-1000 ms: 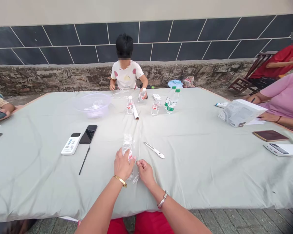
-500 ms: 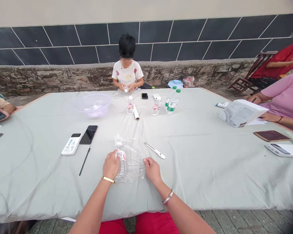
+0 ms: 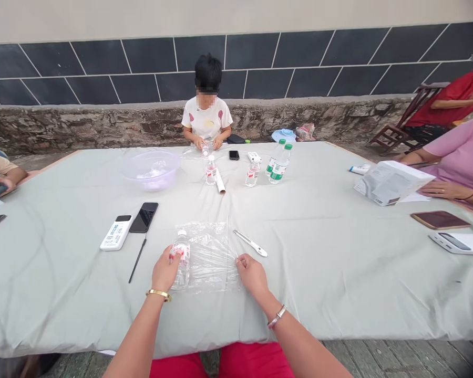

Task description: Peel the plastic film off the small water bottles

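My left hand (image 3: 166, 266) is closed around the side of a clear water bottle (image 3: 183, 265) with a white cap and a red-and-white label. The bottle lies on the left part of a sheet of clear plastic film (image 3: 209, 257), spread over the tablecloth. Pinched between the fingers of my right hand (image 3: 253, 273) is the film's right edge, with creases running from it toward the bottle. A white utility knife (image 3: 250, 243) rests just beyond my right hand, touched by neither hand.
Left of my hands lie a white power bank (image 3: 116, 233), a black phone (image 3: 144, 217) and its strap. Farther back stand a purple basin (image 3: 151, 169), a film roll (image 3: 220, 181) and several bottles. A person (image 3: 207, 118) sits opposite; a white box (image 3: 393, 182) stands right.
My left hand and the bottle have moved left, and the film between my hands is now wider and flatter. My right hand has shifted slightly right. The person opposite has lowered a bottle.
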`<action>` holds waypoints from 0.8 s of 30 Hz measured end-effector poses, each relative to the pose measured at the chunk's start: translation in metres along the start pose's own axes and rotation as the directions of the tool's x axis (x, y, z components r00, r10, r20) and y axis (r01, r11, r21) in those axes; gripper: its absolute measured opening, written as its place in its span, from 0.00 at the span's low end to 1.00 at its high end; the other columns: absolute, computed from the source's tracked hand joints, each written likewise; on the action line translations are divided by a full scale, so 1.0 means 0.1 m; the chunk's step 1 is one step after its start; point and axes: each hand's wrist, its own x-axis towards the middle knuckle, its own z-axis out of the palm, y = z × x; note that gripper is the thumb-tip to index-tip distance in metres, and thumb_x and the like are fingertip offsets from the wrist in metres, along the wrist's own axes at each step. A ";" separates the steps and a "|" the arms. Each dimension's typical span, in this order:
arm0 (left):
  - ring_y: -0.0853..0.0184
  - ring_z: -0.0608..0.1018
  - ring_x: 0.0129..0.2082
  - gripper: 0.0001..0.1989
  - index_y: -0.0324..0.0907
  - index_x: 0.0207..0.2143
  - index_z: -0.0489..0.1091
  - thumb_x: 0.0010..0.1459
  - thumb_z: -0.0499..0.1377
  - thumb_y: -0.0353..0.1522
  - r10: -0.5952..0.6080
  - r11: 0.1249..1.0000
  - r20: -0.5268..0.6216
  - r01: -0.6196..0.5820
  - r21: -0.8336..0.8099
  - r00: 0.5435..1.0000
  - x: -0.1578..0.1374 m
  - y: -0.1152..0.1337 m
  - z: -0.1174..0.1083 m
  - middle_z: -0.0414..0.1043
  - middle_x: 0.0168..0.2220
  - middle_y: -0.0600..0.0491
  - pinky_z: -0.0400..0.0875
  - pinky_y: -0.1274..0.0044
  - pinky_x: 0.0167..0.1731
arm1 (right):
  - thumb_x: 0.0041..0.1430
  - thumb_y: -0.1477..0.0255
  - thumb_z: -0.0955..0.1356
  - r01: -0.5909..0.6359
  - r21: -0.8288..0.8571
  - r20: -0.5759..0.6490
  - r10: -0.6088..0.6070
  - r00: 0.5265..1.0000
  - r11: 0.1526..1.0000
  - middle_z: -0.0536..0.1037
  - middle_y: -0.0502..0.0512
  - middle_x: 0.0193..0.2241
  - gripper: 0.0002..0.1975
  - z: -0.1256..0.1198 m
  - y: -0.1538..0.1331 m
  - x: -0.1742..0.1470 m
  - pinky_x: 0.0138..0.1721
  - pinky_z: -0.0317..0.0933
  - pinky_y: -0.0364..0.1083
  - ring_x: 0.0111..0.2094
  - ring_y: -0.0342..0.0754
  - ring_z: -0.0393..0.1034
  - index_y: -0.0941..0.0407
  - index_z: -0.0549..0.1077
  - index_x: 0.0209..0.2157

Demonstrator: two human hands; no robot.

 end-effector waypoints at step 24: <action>0.58 0.72 0.51 0.23 0.42 0.48 0.71 0.63 0.41 0.38 0.019 0.994 -0.033 -0.022 -0.108 0.999 0.05 -0.13 0.00 0.73 0.50 0.47 0.64 0.70 0.48 | 0.53 0.64 0.65 0.171 0.340 0.288 -0.275 0.917 0.925 0.75 0.51 0.29 0.17 0.45 -0.83 -0.05 0.31 0.60 0.44 0.29 0.45 0.69 0.55 0.71 0.44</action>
